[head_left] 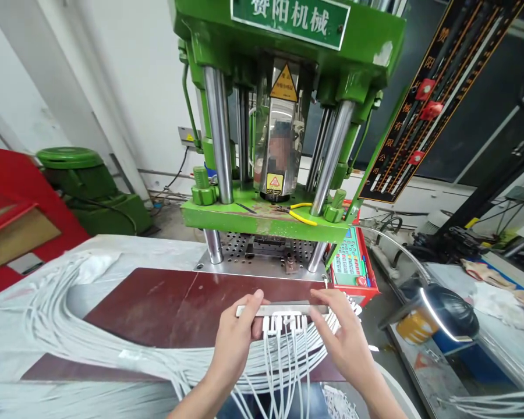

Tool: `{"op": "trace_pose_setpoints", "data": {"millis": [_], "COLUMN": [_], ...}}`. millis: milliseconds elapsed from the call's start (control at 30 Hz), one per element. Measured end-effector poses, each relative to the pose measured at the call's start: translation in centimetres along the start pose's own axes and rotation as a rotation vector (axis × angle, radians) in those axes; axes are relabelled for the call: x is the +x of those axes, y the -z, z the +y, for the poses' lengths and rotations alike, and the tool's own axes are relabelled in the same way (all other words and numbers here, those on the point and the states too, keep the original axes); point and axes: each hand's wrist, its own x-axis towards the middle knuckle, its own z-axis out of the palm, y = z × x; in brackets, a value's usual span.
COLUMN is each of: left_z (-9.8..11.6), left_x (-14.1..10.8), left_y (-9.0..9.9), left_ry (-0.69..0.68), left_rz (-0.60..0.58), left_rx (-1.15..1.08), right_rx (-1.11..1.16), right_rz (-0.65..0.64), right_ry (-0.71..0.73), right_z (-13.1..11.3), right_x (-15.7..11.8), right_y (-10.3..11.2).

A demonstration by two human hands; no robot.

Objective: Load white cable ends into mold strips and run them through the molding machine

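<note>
A flat metal bar (pixel 283 310) lies crosswise between my two hands, with several white connectors (pixel 286 325) along its near edge and white cables hanging down from them. My left hand (pixel 236 331) grips the bar's left end, thumb on top and fingers beneath. At the right end, my right hand (pixel 340 331) has its thumb and index finger against the bar. Beneath both hands, a thick bundle of white cables (pixel 157 361) curves across the brown board (pixel 157 302).
Ahead stands a green press (pixel 262 218) with yellow-handled pliers (pixel 303 215) on its plate. A red control box (pixel 353 262) is beside it on the right. Farther right are a lamp (pixel 445 314) and a side bench (pixel 502 314). A green motor (pixel 78 180) is at the left.
</note>
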Motion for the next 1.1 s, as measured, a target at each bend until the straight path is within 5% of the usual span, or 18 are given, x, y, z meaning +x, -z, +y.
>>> {"op": "trace_pose_setpoints", "data": {"millis": [167,533,833,1100], "left_z": [0.0,-0.3,-0.2,0.4], "left_x": [0.2,0.0,-0.4,-1.3], "left_y": [-0.2,0.4,0.7,-0.7], "left_ry": [-0.004,-0.093,-0.162,-0.25], "left_rz": [-0.029,-0.107,-0.122,-0.145], "left_rx": [0.073,0.253,0.303,0.427], "right_rx": [-0.353,-0.508,-0.443,-0.557], "right_rz": [-0.145,0.003,-0.099,0.0], "right_ry": [0.28,0.429,0.326,0.369], "right_z": [-1.6,-1.3,-2.8,-4.3], "right_x": [-0.9,-0.8,-1.1,-1.7], "right_y": [0.5,-0.6,1.2,-1.6]}}
